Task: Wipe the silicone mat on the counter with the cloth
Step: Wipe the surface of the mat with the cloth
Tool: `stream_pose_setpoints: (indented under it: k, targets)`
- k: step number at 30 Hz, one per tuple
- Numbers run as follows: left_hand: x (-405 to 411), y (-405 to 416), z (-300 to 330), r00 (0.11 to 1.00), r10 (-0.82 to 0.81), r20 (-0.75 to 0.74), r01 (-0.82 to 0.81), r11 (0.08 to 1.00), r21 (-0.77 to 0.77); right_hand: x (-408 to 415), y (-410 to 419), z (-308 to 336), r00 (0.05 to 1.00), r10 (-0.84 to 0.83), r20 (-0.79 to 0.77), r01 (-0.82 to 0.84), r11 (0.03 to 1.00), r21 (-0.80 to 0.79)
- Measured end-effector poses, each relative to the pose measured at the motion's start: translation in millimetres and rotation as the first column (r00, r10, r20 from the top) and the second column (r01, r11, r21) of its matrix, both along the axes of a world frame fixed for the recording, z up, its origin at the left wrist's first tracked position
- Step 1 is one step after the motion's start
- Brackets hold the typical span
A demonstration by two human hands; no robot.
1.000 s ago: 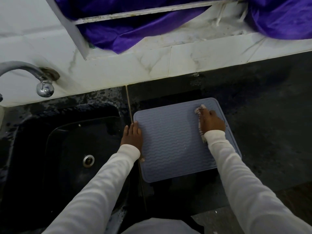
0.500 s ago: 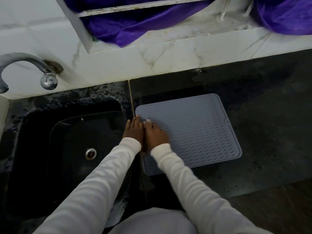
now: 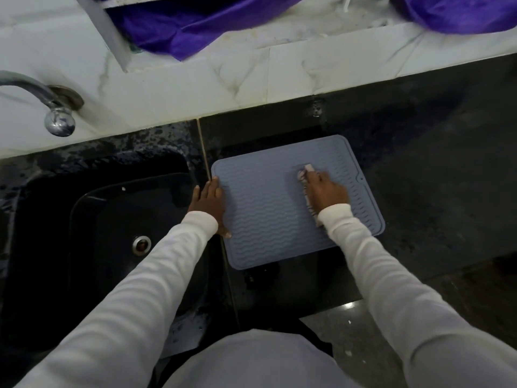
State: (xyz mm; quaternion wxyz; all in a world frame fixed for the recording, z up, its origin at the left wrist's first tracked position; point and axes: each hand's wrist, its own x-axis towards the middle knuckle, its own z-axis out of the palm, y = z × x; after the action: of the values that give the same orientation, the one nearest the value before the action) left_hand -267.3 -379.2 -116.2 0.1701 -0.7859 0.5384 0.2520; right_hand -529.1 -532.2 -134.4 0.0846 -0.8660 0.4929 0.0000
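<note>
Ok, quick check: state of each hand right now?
Left hand: open, flat on the mat's left edge.
Right hand: pressing the cloth on the mat; grip cannot be told.
</note>
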Motion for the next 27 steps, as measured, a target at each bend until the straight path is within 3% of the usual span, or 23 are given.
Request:
stream_pose_setpoints:
  k: [8,11,16,20,27]
  targets:
    - [1,11,-2,0.999,0.005,-0.032,-0.008,0.994,-0.106,-51,-40,1,0.971,-0.238,0.018,0.239,0.971,-0.02]
    - [0,14,-1,1.0,-0.014,-0.027,0.011,0.994,-0.108,-34,-26,10,0.958,-0.261,0.116,0.268,0.963,-0.041]
    - [-6,14,3,0.999,-0.036,-0.009,0.035,0.995,-0.091,42,51,3,0.958,0.041,0.284,-0.019,0.997,-0.081]
    - [-11,15,0,0.999,-0.046,0.017,0.047,0.996,-0.077,103,133,-14,0.963,0.194,0.19,-0.2,0.98,0.014]
    - [-7,15,-3,0.998,-0.047,-0.038,0.045,0.997,-0.06,74,126,-11,0.972,0.231,0.049,-0.221,0.962,-0.157]
